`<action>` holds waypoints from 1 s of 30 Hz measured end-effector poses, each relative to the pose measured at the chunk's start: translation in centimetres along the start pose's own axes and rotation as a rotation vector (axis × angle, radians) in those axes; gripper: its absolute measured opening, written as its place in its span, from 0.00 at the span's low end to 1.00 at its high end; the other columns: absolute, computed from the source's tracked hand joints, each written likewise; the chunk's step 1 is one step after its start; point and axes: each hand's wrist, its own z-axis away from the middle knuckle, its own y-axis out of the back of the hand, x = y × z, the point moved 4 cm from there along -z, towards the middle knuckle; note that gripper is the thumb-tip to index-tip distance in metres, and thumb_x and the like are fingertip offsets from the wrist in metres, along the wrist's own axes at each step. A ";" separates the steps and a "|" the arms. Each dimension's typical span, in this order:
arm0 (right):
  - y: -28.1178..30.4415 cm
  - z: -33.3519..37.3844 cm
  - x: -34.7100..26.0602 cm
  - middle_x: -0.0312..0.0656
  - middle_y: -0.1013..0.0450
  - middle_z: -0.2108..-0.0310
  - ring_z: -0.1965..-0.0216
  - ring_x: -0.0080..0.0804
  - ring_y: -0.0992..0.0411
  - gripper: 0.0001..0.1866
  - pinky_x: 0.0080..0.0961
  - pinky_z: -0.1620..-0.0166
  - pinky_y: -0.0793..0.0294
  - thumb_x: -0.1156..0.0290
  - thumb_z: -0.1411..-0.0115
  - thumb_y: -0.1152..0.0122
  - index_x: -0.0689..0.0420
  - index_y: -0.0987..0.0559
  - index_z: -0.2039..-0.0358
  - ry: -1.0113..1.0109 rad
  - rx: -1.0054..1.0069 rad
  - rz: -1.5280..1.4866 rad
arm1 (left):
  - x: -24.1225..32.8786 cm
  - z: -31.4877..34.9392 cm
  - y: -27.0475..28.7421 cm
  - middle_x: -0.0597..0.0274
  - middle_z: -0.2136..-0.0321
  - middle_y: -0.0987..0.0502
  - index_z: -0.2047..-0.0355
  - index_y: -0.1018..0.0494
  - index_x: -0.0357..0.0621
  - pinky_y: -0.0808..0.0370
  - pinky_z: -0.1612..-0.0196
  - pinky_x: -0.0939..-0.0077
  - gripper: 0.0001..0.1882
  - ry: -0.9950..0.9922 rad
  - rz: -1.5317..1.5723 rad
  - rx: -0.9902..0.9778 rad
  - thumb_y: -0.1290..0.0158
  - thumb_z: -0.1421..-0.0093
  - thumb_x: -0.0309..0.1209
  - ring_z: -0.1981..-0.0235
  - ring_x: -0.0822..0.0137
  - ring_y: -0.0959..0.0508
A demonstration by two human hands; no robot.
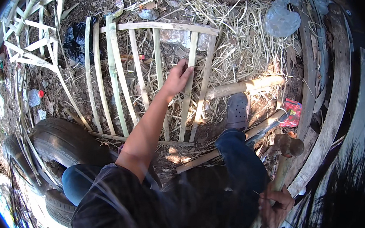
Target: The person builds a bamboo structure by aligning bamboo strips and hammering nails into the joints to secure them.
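On the ground in front of me lies a flat frame of bamboo slats [159, 54], several uprights between a top bar [163, 26] and a bottom bar [163, 142]. My left hand [178, 77] reaches over it, with thumb and fingers closed around one upright slat [186, 101] near the right side. Down at the lower right, my right hand [276, 203] is wrapped round the pale wooden handle of a mallet [289, 145]. Its brown, cylindrical head points up and away from me, apart from the frame.
My foot in a grey clog [238, 107] stands right of the frame beside wooden poles [253, 86]. Tyres [60, 141] lie at the lower left, below a bamboo lattice [37, 29]. A red packet [292, 112] and long planks [336, 96] are at right; straw litters the ground.
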 end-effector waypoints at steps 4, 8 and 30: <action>0.2 0.0 0.1 0.43 0.30 0.70 0.76 0.22 0.32 0.07 0.18 0.75 0.32 0.76 0.53 0.36 0.57 0.22 0.71 -0.073 -0.003 -0.018 | 0.0 0.0 -0.1 0.60 0.79 0.30 0.62 0.34 0.37 0.32 0.72 0.74 0.11 0.010 0.044 -0.001 0.52 0.35 0.34 0.77 0.72 0.33; -0.3 -0.7 -0.2 0.42 0.30 0.71 0.76 0.24 0.33 0.07 0.20 0.75 0.34 0.74 0.54 0.35 0.57 0.22 0.73 -0.087 -0.047 -0.097 | -0.6 -0.4 0.2 0.61 0.79 0.31 0.61 0.33 0.37 0.32 0.71 0.76 0.11 -0.001 0.010 -0.026 0.51 0.35 0.33 0.76 0.72 0.34; -0.2 0.6 -0.1 0.43 0.29 0.75 0.73 0.28 0.32 0.10 0.23 0.69 0.35 0.82 0.57 0.34 0.60 0.19 0.71 -0.038 0.151 -0.284 | 1.7 0.3 1.1 0.60 0.70 0.25 0.51 0.35 0.36 0.28 0.64 0.77 0.18 0.020 -0.109 -0.027 0.48 0.37 0.32 0.69 0.74 0.26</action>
